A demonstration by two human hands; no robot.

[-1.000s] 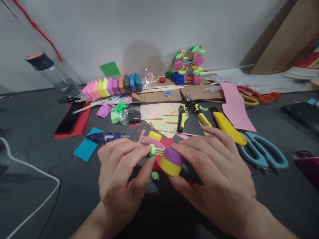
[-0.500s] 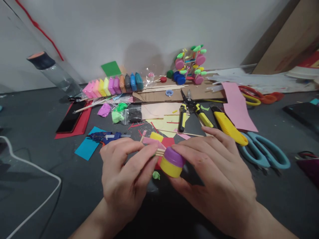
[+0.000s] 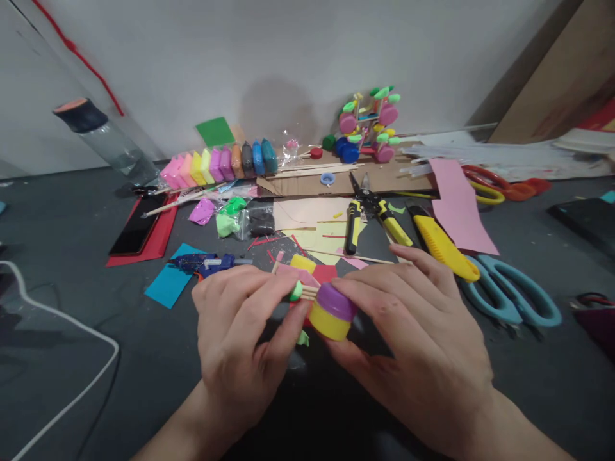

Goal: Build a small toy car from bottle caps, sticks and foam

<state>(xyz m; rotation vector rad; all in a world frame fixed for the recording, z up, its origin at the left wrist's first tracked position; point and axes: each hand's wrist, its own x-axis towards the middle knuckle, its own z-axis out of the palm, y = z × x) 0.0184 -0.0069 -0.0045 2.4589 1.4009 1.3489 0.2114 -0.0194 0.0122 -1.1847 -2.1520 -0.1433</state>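
A purple-and-yellow piece (image 3: 332, 312), like two bottle caps stacked together, is gripped by my right hand (image 3: 408, 336) between the thumb below and the fingers above. Short wooden sticks (image 3: 309, 292) stick out from its left side. A small lump of bright green clay (image 3: 296, 291) caps their left end. My left hand (image 3: 245, 326) is closed about this lump, its index fingertip above and its thumb below. Under the hands lie red paper (image 3: 325, 274), a pink strip (image 3: 288, 272), a yellow piece (image 3: 303, 263) and a green scrap (image 3: 303, 338).
A blue glue gun (image 3: 204, 262) lies at left. Pliers (image 3: 372, 208), a yellow utility knife (image 3: 442, 243) and blue-handled scissors (image 3: 514, 291) lie at right. Behind stand clay packs (image 3: 221, 165), a colourful stick model (image 3: 369, 125) and a water bottle (image 3: 108, 141).
My left fingertips have shifted and parted slightly, so the green clay lump on the stick ends now shows. My right hand still holds the purple-and-yellow piece in about the same place.
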